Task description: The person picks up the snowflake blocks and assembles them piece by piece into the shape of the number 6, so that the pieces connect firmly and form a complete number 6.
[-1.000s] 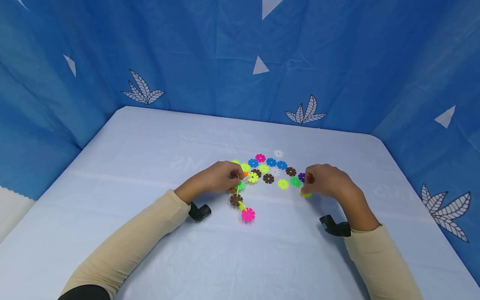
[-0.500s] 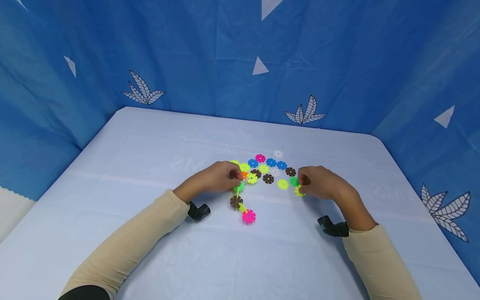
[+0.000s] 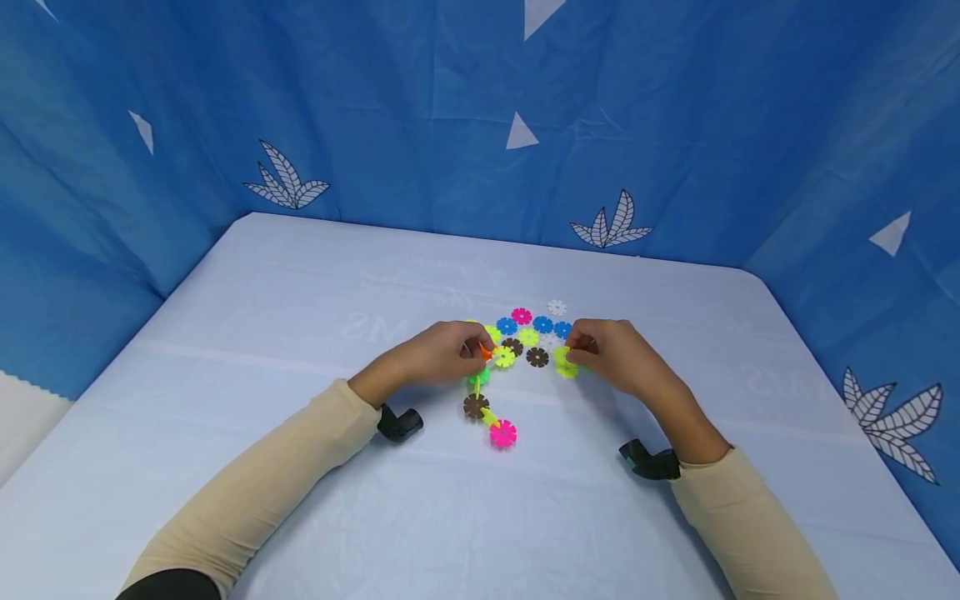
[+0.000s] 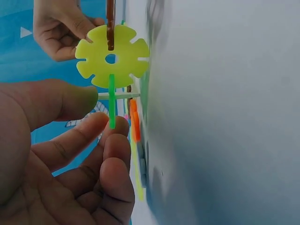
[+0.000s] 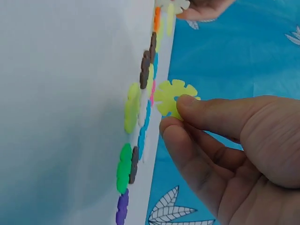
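Observation:
My left hand [image 3: 450, 350] pinches the white end disc [image 4: 129, 95] of a chain of slotted flower-shaped plastic discs. A green disc [image 4: 112, 105] slots into the white one, then come a yellow disc [image 4: 112, 56], a brown disc [image 3: 476, 407], another yellow one and a pink disc [image 3: 502, 434] at the near end. Between thumb and forefinger, my right hand [image 3: 618, 350] pinches a single yellow-green disc [image 5: 176, 96]. It is raised off the table and overlaps a loose yellow disc [image 3: 567, 370] in the head view.
Loose discs lie between and beyond the hands on the white table [image 3: 450, 517], among them a blue disc [image 3: 543, 324], a brown disc [image 3: 537, 357] and a purple disc [image 5: 122, 206]. A blue patterned curtain [image 3: 420, 108] hangs behind the table.
My right hand has moved left from the right end of the loose discs, carrying the yellow-green disc. My left hand stays nearly in place; the chain's pink end has shifted slightly right.

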